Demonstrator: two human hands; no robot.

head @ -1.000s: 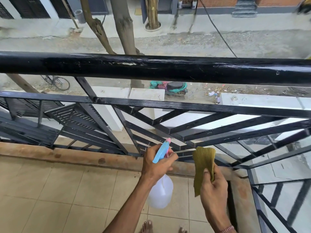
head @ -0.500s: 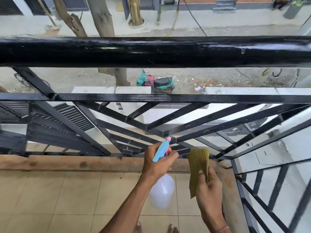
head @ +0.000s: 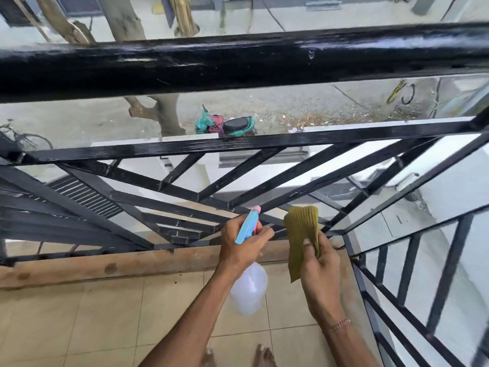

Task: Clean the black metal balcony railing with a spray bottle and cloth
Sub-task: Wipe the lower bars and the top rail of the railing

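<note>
The black metal railing (head: 238, 62) runs across the whole view, with a thick glossy top rail and slanted bars (head: 264, 170) fanning out below it. My left hand (head: 242, 245) grips a spray bottle (head: 248, 290) with a clear body and a blue trigger head, its pink nozzle pointing at the lower bars. My right hand (head: 318, 263) pinches a folded olive-green cloth (head: 301, 234) just to the right of the nozzle, close to where the slanted bars meet. The bottle's neck is hidden by my fingers.
Beige floor tiles (head: 92, 319) lie under me, edged by a brown curb (head: 105, 266) at the railing's foot. A second railing section (head: 412, 287) turns the corner on the right. Far below are a street, tree trunks (head: 124, 19) and a parked green scooter (head: 227, 125).
My view has shifted toward the corner, so the railing looks larger and tilted. Both hands keep their hold on the bottle and cloth near the lower bars.
</note>
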